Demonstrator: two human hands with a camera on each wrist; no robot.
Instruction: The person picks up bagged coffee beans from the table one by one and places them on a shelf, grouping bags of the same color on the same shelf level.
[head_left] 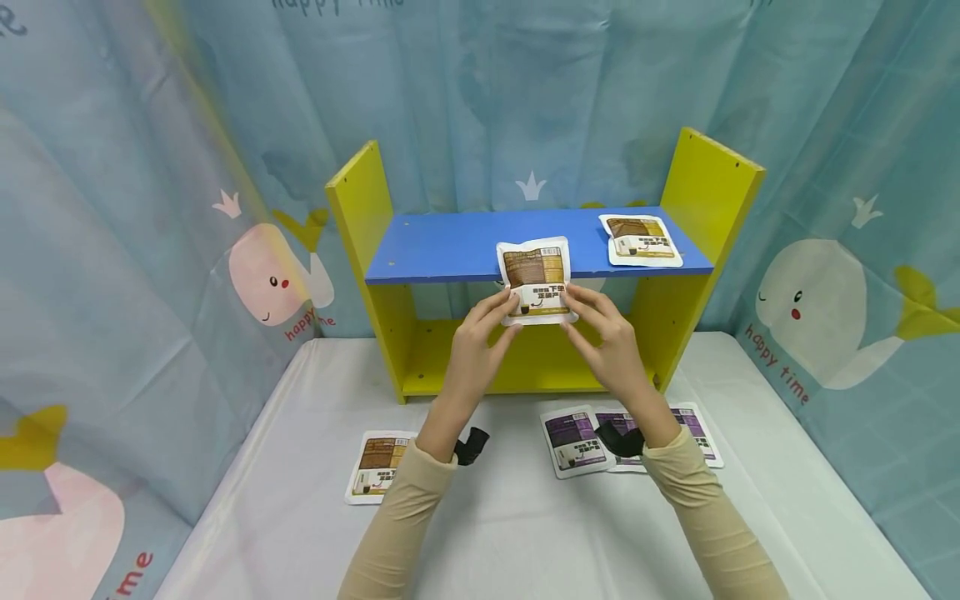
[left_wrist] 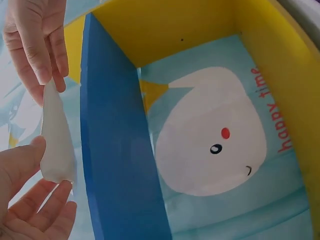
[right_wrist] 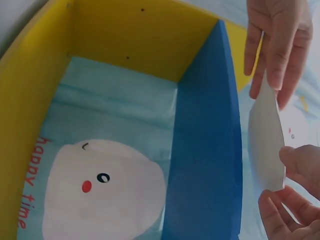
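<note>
Both hands hold up one flat white-edged packet [head_left: 535, 279] with a brown and orange label, in front of the blue shelf board [head_left: 465, 242]. My left hand [head_left: 480, 337] pinches its lower left edge between thumb and fingers, while my right hand [head_left: 606, 340] pinches the lower right edge. From the left wrist view the packet [left_wrist: 57, 135] shows nearly edge-on, its pale side toward the camera, a short way off the blue board. A similar brown-labelled packet [head_left: 642, 241] lies at the right end of that board.
The blue board spans two yellow side panels [head_left: 705, 208], with a yellow lower shelf [head_left: 510, 375] beneath. On the white table [head_left: 517, 542], a brown-labelled packet [head_left: 378, 462] lies by the left forearm. Several purple-labelled packets [head_left: 576, 442] lie overlapping at right, partly behind the right forearm.
</note>
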